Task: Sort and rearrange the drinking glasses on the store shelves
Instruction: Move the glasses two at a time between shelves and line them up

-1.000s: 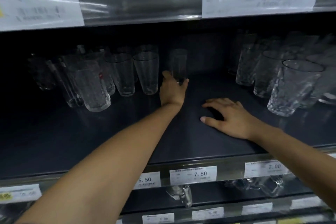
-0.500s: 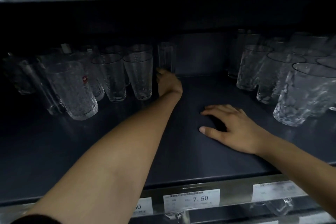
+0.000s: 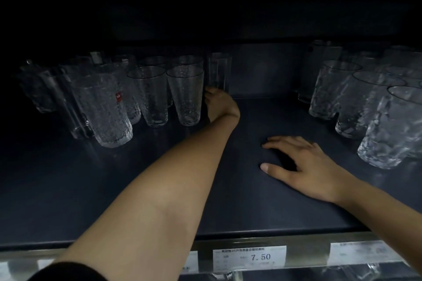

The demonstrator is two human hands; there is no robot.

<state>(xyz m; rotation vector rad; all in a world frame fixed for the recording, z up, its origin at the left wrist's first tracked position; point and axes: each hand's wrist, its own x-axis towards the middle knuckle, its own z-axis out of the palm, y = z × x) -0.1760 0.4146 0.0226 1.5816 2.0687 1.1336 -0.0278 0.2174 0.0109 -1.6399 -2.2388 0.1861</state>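
The left hand (image 3: 220, 106) grasps the base of 1 tall, smooth, straight-walled glass (image 3: 218, 70) beyond its fingers; the right hand (image 3: 303, 164) lies released, flat on the matte shelf (image 3: 137, 189).

The dark shelf board (image 3: 159, 189) bears a 7.50 price label (image 3: 249, 257) on its front rail. Behind and left of the label stands a cluster of textured glasses (image 3: 150, 96), one with a red sticker (image 3: 107, 109). Behind and right stands a second cluster (image 3: 356, 100). Just behind the label the right hand (image 3: 306, 162) lies flat on the board. Far behind it a tall straight glass (image 3: 218, 70) probably stands on the board, with the left hand (image 3: 220, 105) wrapped round its foot.
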